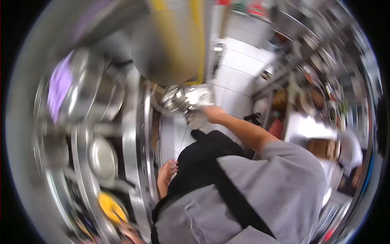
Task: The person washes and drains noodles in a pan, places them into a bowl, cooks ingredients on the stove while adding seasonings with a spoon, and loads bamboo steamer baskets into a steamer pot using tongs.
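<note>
My right hand reaches forward with the arm stretched out. Its fingers close on the near edge of a shiny metal piece, whose kind is blurred. Around it are more crumpled-looking bright metal shapes and a round rim, low beside the counter. Close to my black apron, my left hand hangs with loosely bent fingers slightly apart and nothing visible in it. The steel counter edge runs just left of that hand.
Large steel pots with a purple cloth stand on the left. Another person's hand is at a pan of yellow food. A blurred grey disc looms ahead. Loaded shelves and a person's white cap are at right.
</note>
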`<state>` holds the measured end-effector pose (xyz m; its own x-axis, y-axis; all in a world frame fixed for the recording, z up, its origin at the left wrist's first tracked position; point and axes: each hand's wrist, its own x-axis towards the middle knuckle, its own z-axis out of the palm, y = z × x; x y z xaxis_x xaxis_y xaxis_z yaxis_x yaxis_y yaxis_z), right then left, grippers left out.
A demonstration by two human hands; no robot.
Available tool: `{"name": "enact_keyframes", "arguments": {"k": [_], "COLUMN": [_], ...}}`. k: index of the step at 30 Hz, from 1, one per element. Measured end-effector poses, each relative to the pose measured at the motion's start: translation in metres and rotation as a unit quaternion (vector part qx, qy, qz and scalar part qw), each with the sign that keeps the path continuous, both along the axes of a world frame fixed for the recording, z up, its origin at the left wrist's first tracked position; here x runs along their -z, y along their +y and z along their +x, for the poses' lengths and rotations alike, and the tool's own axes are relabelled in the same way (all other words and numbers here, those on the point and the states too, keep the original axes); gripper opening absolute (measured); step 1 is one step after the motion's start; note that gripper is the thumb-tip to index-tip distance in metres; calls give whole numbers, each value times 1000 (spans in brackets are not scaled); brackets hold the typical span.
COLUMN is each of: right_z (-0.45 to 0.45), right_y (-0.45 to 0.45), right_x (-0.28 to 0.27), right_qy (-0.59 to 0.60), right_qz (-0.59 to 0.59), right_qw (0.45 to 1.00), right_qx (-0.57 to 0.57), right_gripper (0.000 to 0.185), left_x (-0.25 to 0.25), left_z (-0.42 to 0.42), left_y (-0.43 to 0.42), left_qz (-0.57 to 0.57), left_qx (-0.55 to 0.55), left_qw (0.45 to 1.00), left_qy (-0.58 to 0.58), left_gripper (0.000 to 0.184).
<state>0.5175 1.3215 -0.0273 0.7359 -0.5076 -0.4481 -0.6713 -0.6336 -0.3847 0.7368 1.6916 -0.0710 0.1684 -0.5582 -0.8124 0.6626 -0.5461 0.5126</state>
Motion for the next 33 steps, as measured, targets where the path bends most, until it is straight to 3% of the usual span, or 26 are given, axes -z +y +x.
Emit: {"name": "enact_keyframes", "arguments": {"k": [1,2,3,5,7,9,11,12,13,15,16,17,18,19,20,22,23,26,27,28,30,31,33], "right_z": [32,57,77,112,122,120,79,52,17,-83,-135,-191,-245,-291,-336,-430,-497,-633,-714,-769,-845,-897,-935], "right_y": [-10,-12,-21,-15,-5,7,20,28,38,49,52,60,54,49,44,17,-5,-54,-71,-77,-90,-92,-104], "right_x": [31,52,71,89,45,35,20,12,4,-9,1,-36,-36,-70,-104,-173,-171,-233,-213,-207,-202,-182,-164], "right_qy": [1,3,7,-74,7,-53,-281,-285,-293,-305,-338,-277,-233,-226,-227,-165,-169,-27,25,16,143,165,200], "right_qz": [83,8,-71,-42,-86,-154,-194,-180,-141,-107,-239,-169,-227,-249,-266,-264,-358,-420,-475,-420,-370,-370,-348], "right_qw": [995,1000,997,987,993,985,932,927,921,894,848,822,797,735,664,607,609,632,618,612,646,636,597], "right_qx": [54,16,-16,133,75,62,123,162,217,309,330,468,509,588,661,731,688,650,626,670,652,656,695], "right_gripper": [24,21,19,18,18,18,20,14,15,18,19,20,20,23,25,29,25,26,28,28,25,26,28], "left_x": [-7,-36,-32,-35,-15,17,32,49,48,45,43,41,38,34,30,23,17,-7,-25,-44,-78,-90,-101], "left_z": [-3,-10,1,3,7,14,-1,-6,-18,-51,-66,-85,-105,-123,-145,-194,-217,-291,-319,-344,-387,-403,-434], "left_y": [-35,-72,-129,-170,-196,-216,-228,-232,-232,-240,-244,-250,-255,-263,-276,-305,-321,-364,-378,-392,-416,-428,-447], "left_qz": [-2,-33,-77,-85,-75,-52,-14,3,16,7,6,-25,-55,-52,-91,-163,-194,-229,-225,-220,-201,-199,-187], "left_qx": [25,92,253,375,451,521,590,631,680,714,717,722,724,724,748,787,804,800,803,802,843,840,876], "left_qw": [1000,994,960,915,881,842,797,764,717,688,686,683,681,683,653,589,554,551,550,555,499,504,435], "left_qy": [2,-49,-94,-126,-121,-129,-130,-135,-152,-128,-123,-109,-92,-82,-77,-86,-102,-60,-37,-28,5,9,93], "left_gripper": [39,39,40,41,42,44,43,43,43,43,43,40,37,37,39,39,38,38,38,38,39,39,40]}}
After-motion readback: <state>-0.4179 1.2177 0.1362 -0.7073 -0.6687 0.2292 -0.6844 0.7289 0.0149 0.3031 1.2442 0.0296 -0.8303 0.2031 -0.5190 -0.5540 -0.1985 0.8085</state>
